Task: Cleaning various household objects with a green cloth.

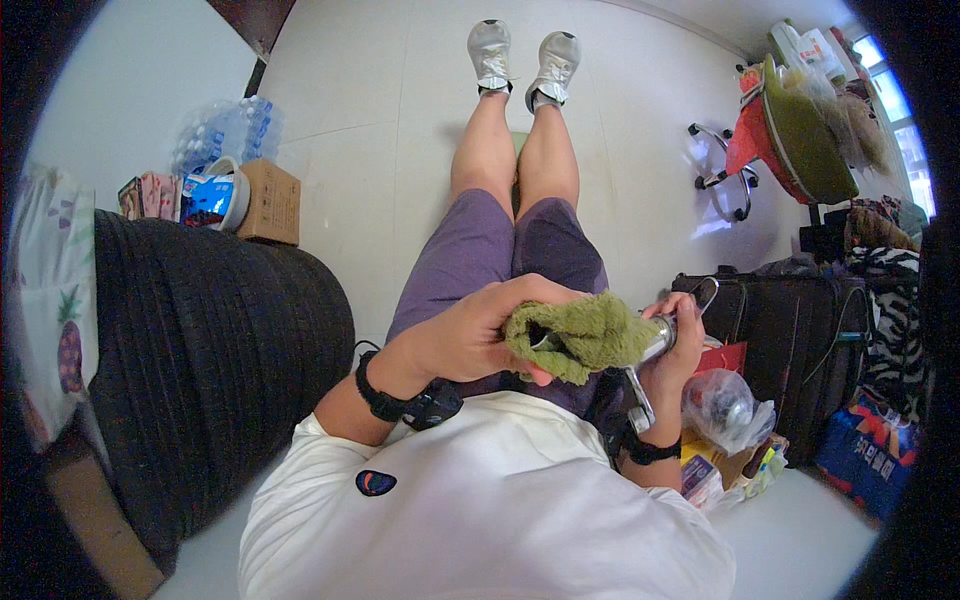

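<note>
My left hand point(476, 330) grips a fuzzy olive-green cloth point(600, 330), its thumb and fingers around the cloth's left end. A chrome metal fixture point(661, 339), possibly a faucet, sticks out of the cloth's right end, and its covered part is hidden. A shiny arm extends down from it towards my lap. My right hand point(681, 334) holds the fixture by its right end, where a thin curved metal piece point(709, 294) rises beside the fingers. Both hands are above my lap, in front of the white shirt.
A black ribbed surface point(217, 352) stands at left, with a cardboard box point(271, 201) and a blue pack beyond it. At right are dark suitcases point(787, 352), a plastic bag point(727, 409), a blue printed bag point(866, 457) and a wheeled chair base point(731, 172). My outstretched legs reach across the tiled floor.
</note>
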{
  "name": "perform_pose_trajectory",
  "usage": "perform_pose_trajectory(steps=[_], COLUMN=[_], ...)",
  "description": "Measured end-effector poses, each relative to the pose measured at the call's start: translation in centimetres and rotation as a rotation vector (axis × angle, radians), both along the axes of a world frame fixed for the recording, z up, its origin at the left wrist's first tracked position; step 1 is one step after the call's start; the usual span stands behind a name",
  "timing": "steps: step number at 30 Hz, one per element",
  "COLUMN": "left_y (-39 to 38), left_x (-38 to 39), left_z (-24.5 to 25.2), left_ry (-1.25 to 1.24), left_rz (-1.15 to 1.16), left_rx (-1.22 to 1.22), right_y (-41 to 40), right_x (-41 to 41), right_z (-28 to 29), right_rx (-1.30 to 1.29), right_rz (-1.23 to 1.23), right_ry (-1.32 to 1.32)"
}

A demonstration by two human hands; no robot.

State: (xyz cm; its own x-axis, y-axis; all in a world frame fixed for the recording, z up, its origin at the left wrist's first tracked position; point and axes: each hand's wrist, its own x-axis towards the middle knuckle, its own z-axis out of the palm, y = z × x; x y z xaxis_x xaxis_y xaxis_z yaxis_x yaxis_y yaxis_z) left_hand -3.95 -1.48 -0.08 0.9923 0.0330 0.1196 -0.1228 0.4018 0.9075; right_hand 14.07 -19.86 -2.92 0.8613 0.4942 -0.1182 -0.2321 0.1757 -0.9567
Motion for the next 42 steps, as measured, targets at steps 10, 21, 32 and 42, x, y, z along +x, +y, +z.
perform_pose_trajectory(steps=[10,21,32,42], left_y=[-0.7,-0.9,-2.5,-3.6], left_x=[-0.2,-0.2,0.3,1.4], left_z=[0.4,-1.1,-2.9,-1.5], left_ry=[0.027,-0.053,-0.255,0.065], left_rz=[0.056,0.120,0.511,0.174], left_rx=[-0.070,0.032,0.182,0.442], right_y=[-0.3,0.3,-0.3,-1.2], right_x=[-0.1,-0.4,-1.4,-2.9], right_z=[-0.1,-0.1,0.5,-0.1], right_rx=[-0.038,0.001,0.045,-0.048], right_rz=[-0.014,-0.032,-0.145,-0.104], right_ry=[-0.008,-0.039,-0.243,-0.943])
